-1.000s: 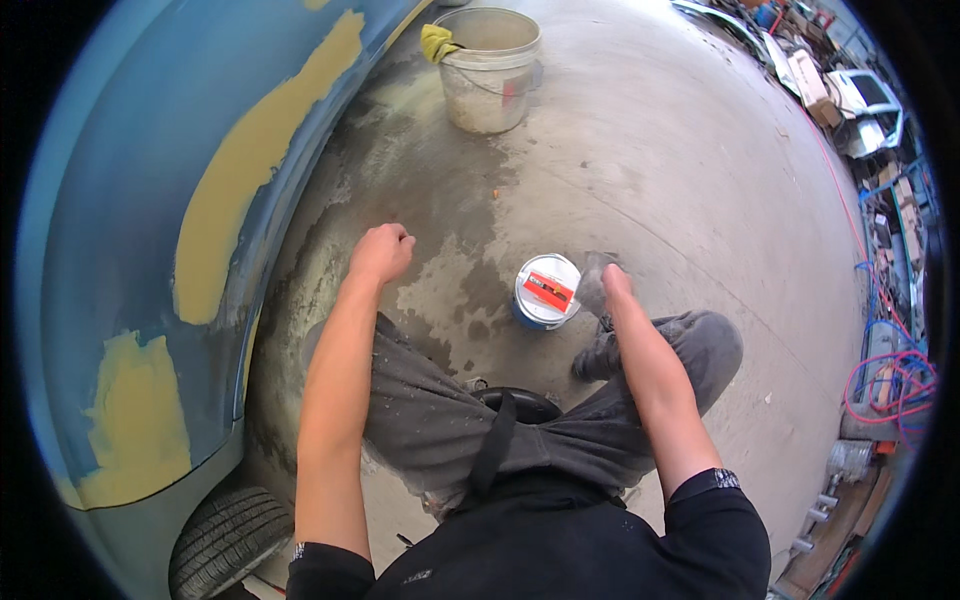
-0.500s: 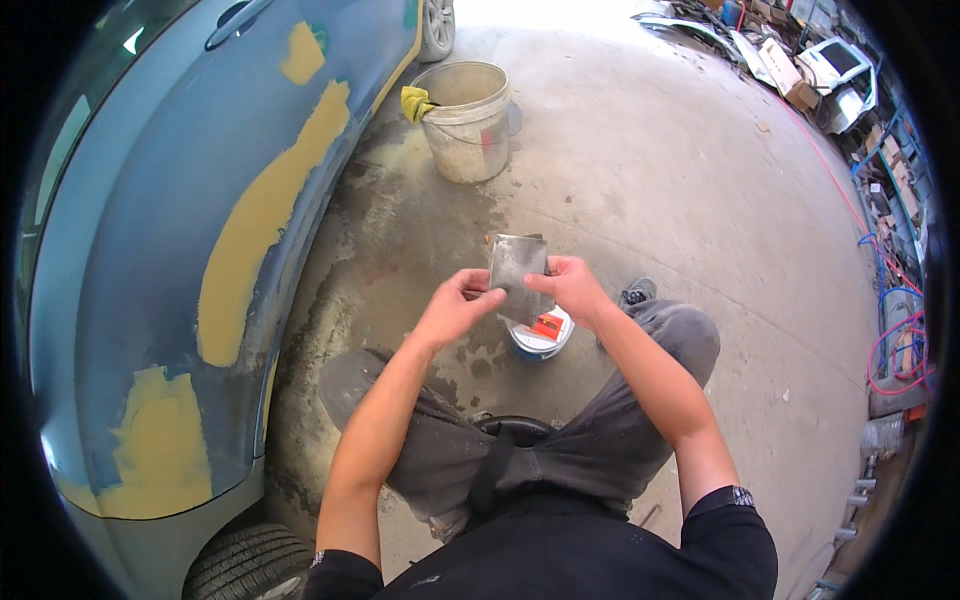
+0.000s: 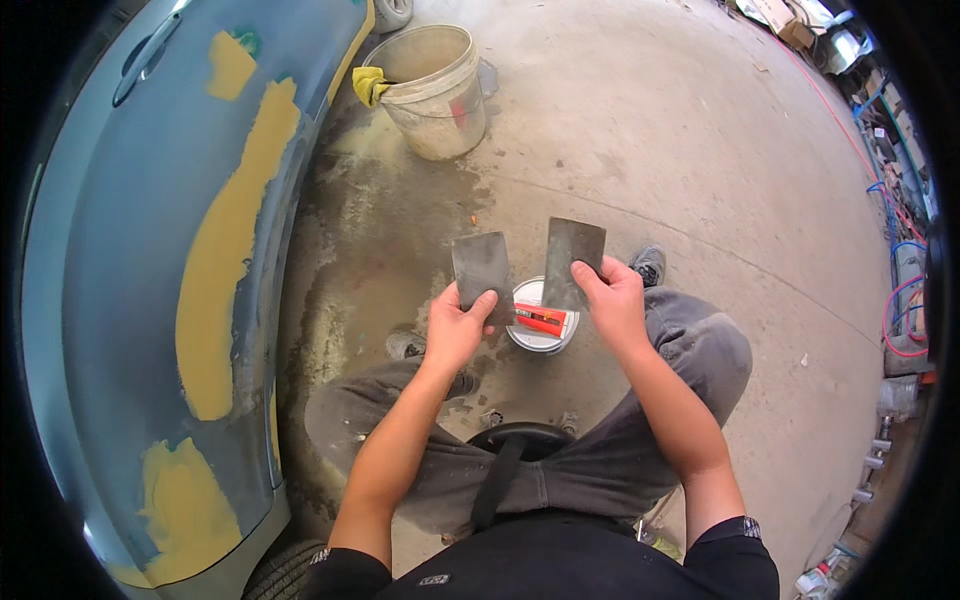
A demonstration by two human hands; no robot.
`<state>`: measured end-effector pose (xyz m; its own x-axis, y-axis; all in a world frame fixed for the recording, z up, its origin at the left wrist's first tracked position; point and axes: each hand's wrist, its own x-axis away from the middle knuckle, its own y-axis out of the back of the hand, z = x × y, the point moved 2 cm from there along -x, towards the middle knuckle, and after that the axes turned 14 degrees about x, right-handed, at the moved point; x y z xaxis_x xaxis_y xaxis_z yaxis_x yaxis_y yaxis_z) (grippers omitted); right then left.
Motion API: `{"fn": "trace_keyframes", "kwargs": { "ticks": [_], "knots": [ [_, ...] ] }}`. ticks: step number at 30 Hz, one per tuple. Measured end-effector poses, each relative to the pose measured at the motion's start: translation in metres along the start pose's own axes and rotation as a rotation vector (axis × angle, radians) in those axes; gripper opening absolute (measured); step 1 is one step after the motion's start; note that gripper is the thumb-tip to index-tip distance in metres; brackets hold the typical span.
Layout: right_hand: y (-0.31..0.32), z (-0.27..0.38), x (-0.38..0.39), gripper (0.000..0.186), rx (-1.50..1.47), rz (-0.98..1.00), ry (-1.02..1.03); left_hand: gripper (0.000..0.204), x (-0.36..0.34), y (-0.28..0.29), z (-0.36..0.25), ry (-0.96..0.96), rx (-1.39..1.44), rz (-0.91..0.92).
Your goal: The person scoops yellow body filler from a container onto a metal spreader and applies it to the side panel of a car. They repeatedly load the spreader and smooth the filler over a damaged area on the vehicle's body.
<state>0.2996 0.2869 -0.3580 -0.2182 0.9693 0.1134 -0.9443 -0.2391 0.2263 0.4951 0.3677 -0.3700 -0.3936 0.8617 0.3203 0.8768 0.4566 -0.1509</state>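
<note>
My left hand is closed on a thin rectangular dark-grey filler spreader, thumb flat on its near corner. My right hand grips a second dark-grey filler spreader by its right edge, thumb on top. The two spreaders are held apart, side by side, their far ends free. Below and between them stands a round white-lidded tub. On its lid lies a red tube, partly hidden by the left thumb and the right spreader.
A car's blue-grey side panel with yellowish filler patches rises at my left. Beyond my hands a dirty white bucket has a yellow cloth over its rim. I sit on a black stool. Hoses and clutter line the right side.
The two spreaders, stacked together between both hands before, are now separated, one in each hand. My view has shifted, so the car and bucket appear further left.
</note>
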Motion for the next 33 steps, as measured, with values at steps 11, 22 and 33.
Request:
{"fn": "trace_keyframes", "kwargs": {
  "ticks": [11,22,33],
  "knots": [
    [-0.059,0.018,0.021,0.03,0.758,-0.106,0.945,0.016,0.032,0.008,0.028,-0.231,-0.013,0.025],
    [-0.03,0.037,0.028,0.023,0.654,0.039,1.09,0.053,0.035,0.054,-0.013,-1.039,-0.941,-0.092],
    [-0.032,0.025,0.017,0.014,0.215,0.105,0.29,0.019,0.027,0.051,-0.002,-0.151,0.167,-0.027]
  ]
}}
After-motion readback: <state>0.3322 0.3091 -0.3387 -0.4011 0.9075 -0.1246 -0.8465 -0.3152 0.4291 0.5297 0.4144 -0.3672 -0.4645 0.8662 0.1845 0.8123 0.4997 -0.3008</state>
